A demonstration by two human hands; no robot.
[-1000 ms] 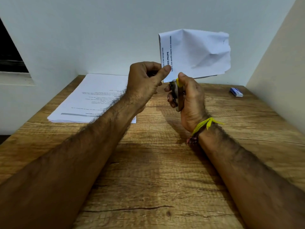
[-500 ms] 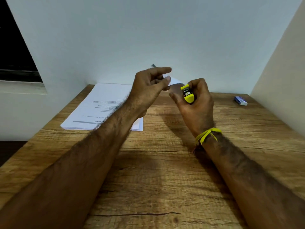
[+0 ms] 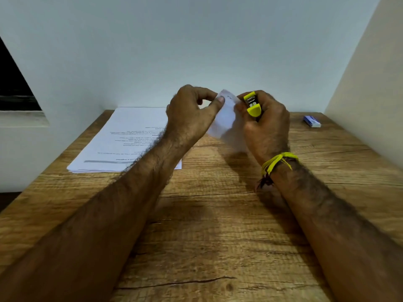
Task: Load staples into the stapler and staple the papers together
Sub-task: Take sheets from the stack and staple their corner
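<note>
While the left hand [image 3: 187, 118] pinches the paper [image 3: 225, 118] mid-frame, the right hand [image 3: 266, 127] is wrapped tight around the stapler [image 3: 253, 104].

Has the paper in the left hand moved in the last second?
Yes. The held paper has dropped from up against the wall to low between the hands, just above the table.
</note>
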